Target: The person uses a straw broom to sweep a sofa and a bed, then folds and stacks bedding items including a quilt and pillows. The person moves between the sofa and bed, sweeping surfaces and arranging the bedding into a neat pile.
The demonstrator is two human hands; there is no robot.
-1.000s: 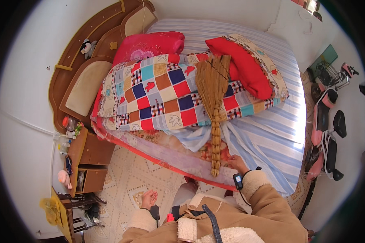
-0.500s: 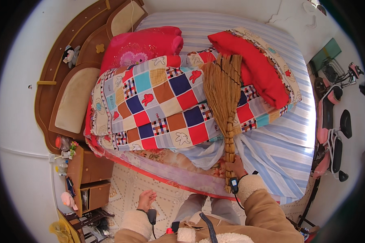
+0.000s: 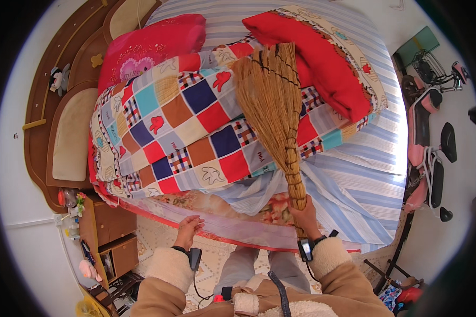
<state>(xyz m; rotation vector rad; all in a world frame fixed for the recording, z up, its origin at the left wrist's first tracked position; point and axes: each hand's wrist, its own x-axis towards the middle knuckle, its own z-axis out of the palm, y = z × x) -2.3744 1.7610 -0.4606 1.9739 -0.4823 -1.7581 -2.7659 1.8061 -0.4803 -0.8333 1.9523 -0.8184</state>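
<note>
A straw broom (image 3: 272,105) is held up over the bed with its bristles pointing away from me. My right hand (image 3: 305,217) is wrapped round the lower part of its bound handle. Nothing is in my left hand (image 3: 189,231), which hovers by the bed's near edge with fingers loosely apart. Beneath and beyond the bristles lies a folded patchwork quilt (image 3: 182,124) in red, blue, brown and white squares. Its red side (image 3: 328,74) shows at the right end. A blue-and-white striped sheet (image 3: 365,174) is bunched up near the broom handle.
A pink pillow (image 3: 158,45) leans by the brown padded headboard (image 3: 71,137) at left. Below it stands a wooden bedside cabinet (image 3: 108,222) with small items on top. Along the right wall is a pink-and-black exercise machine (image 3: 423,132). Patterned tiles (image 3: 153,238) cover the floor near my legs.
My left hand has risen toward the bed's edge. The broom, still in my right hand, now leans more to the left. My view has shifted, so the bed sits further left and higher.
</note>
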